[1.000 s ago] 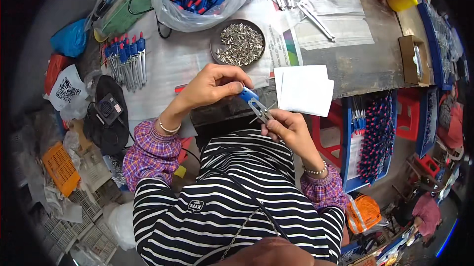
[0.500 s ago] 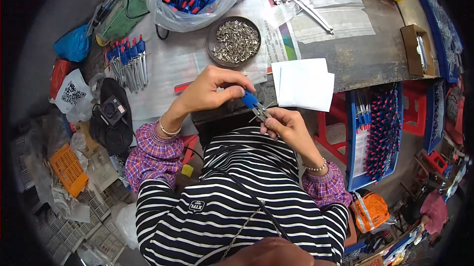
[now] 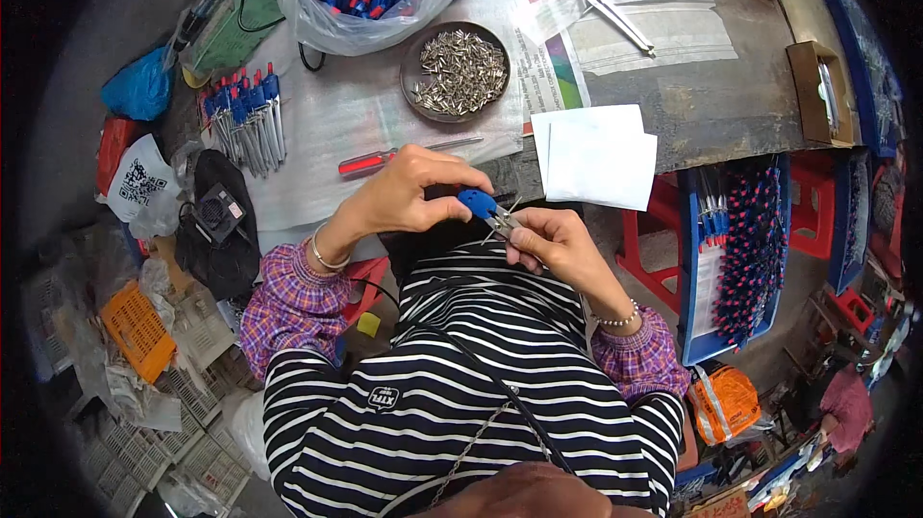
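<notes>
Between my two hands is a blue plastic head (image 3: 475,201) with thin metal parts, much like part of a drawing compass. My left hand (image 3: 423,189) pinches the blue head between thumb and fingers. The fingers of my right hand (image 3: 553,239) close on the metal parts (image 3: 501,222), with thin ends sticking out to the sides. Just beyond my left hand lies a screwdriver (image 3: 363,164) with a red handle, its shaft pointing right. A round bowl (image 3: 408,100) of small metal pins stands farther back.
Blue-and-red heads fill a plastic bag (image 3: 442,8) at the back. Finished-looking pieces with silver legs (image 3: 255,133) lie at left. White papers (image 3: 601,162) rest near the table edge; silver legs (image 3: 615,18) lie behind. A blue tray (image 3: 690,306) of blue-and-red pieces stands at right.
The blue head has tilted and shifted slightly left and down in my left hand's pinch. More of the screwdriver shows now. My right hand keeps its grip on the metal parts.
</notes>
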`<state>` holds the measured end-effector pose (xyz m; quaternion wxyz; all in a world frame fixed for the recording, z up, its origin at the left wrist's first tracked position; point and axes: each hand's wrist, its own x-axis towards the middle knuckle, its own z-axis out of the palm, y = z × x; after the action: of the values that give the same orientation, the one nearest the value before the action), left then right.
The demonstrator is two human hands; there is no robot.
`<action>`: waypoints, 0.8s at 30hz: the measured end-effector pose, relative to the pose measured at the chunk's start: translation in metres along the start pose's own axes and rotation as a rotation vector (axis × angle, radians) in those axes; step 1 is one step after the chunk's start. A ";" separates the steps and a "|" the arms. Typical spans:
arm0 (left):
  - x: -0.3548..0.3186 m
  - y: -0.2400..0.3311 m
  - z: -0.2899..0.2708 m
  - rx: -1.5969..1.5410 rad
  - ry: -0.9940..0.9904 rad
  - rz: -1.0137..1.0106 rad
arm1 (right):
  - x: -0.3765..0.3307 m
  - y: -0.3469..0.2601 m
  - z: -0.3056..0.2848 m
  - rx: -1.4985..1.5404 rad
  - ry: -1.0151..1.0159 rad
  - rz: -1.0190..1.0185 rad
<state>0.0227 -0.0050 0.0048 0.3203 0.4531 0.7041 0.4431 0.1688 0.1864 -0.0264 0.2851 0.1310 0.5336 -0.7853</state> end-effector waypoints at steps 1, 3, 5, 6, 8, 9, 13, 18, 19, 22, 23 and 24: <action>-0.002 0.000 0.002 -0.017 0.006 -0.018 | 0.000 -0.001 0.000 0.004 0.004 0.000; -0.004 -0.001 0.005 -0.011 0.017 -0.014 | 0.000 -0.003 0.001 -0.022 -0.001 0.025; -0.006 -0.002 0.009 -0.006 0.029 -0.010 | 0.001 -0.001 0.002 -0.016 0.002 0.037; -0.006 -0.003 0.011 -0.017 0.046 -0.015 | 0.001 0.000 0.002 -0.015 0.001 0.048; -0.008 -0.002 0.013 -0.029 0.061 -0.020 | 0.001 -0.004 0.003 -0.027 -0.002 0.058; -0.009 -0.002 0.014 -0.035 0.042 -0.045 | 0.001 -0.005 0.004 -0.042 -0.006 0.067; -0.009 0.000 0.019 -0.050 0.048 -0.030 | 0.003 -0.003 0.005 -0.017 -0.018 0.067; -0.008 0.001 0.018 -0.048 0.062 -0.083 | 0.004 -0.007 0.004 -0.031 -0.011 0.085; -0.008 0.000 0.018 -0.045 0.075 -0.081 | 0.004 -0.006 0.004 -0.031 -0.013 0.085; -0.007 0.002 0.017 0.012 0.085 -0.065 | 0.004 -0.003 0.009 -0.278 0.094 -0.113; -0.007 0.003 0.016 0.011 0.085 -0.069 | 0.005 0.001 0.011 -0.543 0.209 -0.373; -0.007 0.003 0.014 0.034 0.078 -0.096 | 0.007 0.002 0.014 -0.805 0.324 -0.636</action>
<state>0.0389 -0.0064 0.0024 0.3058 0.4066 0.7444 0.4325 0.1661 0.1714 -0.0261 -0.0252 -0.0373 0.8430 -0.5361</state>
